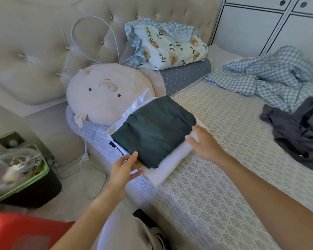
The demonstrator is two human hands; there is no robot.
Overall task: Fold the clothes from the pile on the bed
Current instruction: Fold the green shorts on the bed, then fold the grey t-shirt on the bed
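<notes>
A folded dark green garment (153, 130) lies on top of a folded white garment (172, 160) near the left edge of the bed (215, 177), just beside a round plush pig pillow (105, 96). Only the white garment's edges show; most of it is hidden under the green one, and a dark scrap peeks out at the stack's left side, too small to identify.

The left hand (122, 168) is at the stack's near corner, thumb lying on the green cloth and fingers reaching under or along the white edge. Whether it truly pinches the cloth cannot be told, since the fingertips blur into the bright fabric. The right hand (204, 142) rests on the stack's right side with fingers fairly straight and spread, touching the white garment.

Further right on the bed, well apart from the stack, lies a crumpled dark grey garment (296, 130), cut off by the frame edge, with a rumpled blue checked blanket (271, 74) behind it. A floral pillow (170, 46) sits by the tufted headboard (34, 51). On the floor at left, a bin (31, 183) with a plastic bag looks blurred.
</notes>
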